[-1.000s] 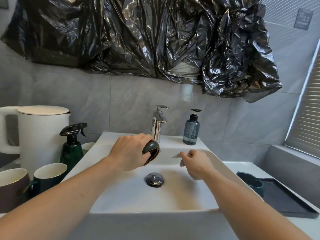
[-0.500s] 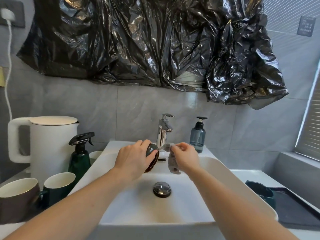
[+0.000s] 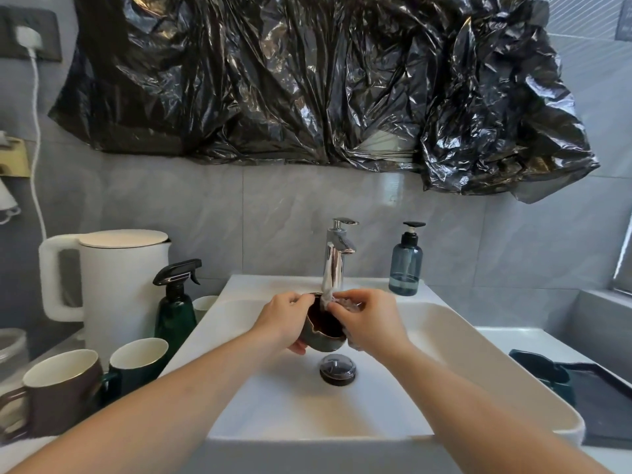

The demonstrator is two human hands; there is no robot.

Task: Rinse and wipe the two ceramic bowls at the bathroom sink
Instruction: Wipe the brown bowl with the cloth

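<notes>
A small dark ceramic bowl (image 3: 323, 331), brown inside, is held over the white sink (image 3: 444, 340) just under the chrome tap (image 3: 337, 258). My left hand (image 3: 282, 321) grips the bowl from its left side and underneath. My right hand (image 3: 367, 323) pinches a wet pale cloth (image 3: 333, 301) against the bowl's far rim, with the cloth bunched under the spout. A second dark bowl (image 3: 543, 369) sits on a black tray (image 3: 608, 405) right of the sink, partly hidden by the sink's edge.
A black drain plug (image 3: 337, 369) lies below the bowl. Left of the sink stand a white kettle (image 3: 119, 289), a green spray bottle (image 3: 176, 302), a brown mug (image 3: 58, 388) and a green mug (image 3: 136, 360). A blue soap dispenser (image 3: 407, 263) stands behind the sink.
The bowl has turned from facing sideways to opening upward. My right hand has moved left with the cloth, from beside the bowl onto its rim.
</notes>
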